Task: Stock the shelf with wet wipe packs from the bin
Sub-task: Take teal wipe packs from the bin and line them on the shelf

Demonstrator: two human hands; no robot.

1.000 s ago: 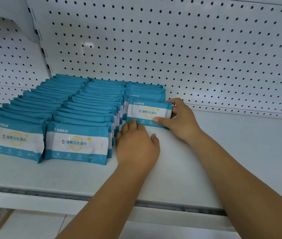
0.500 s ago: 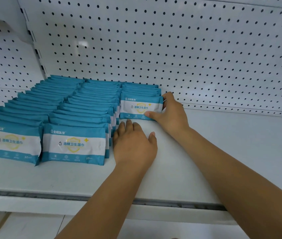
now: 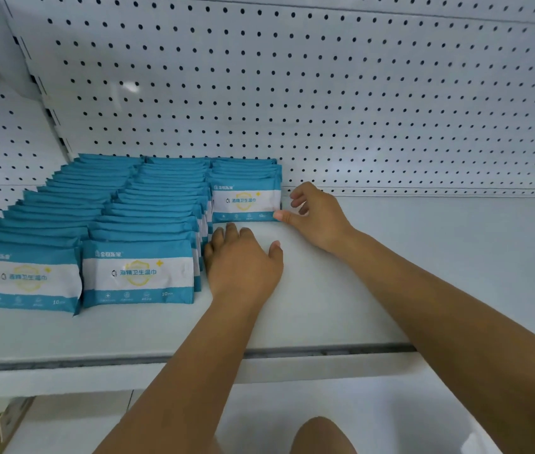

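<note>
Right now three rows of wet wipe packs stand on the white shelf (image 3: pixel 390 290), each pack leaning on the one behind, long axis running left to right. The left row (image 3: pixel 27 276) and the middle row (image 3: pixel 138 273) reach well toward the near edge. The right row (image 3: pixel 246 168) is short and sits far back against the pegboard panel (image 3: pixel 325 93). Its front pack (image 3: pixel 246 201), label facing us, is the one we are dealing with.

Our right hand (image 3: pixel 316 214) lies just right of that pack. The thumb (image 3: pixel 280 216) touches the pack's lower right corner, while the other fingers curl loosely beside its right edge and wrap nothing, so we read this hand as released, not gripping. Our left hand (image 3: pixel 243 260) rests palm down on the bare shelf, fingers relaxed and empty, just near of the front pack and close against the middle row's right side.

We judge this pack placed; the next one must come from the bin, which is out of view. The free slot lies directly near of the front pack, exactly where our left hand rests, so that hand has to clear first. Our right hand is nearer the row's open right side, and a new pack should go in with its long axis left to right.
</note>
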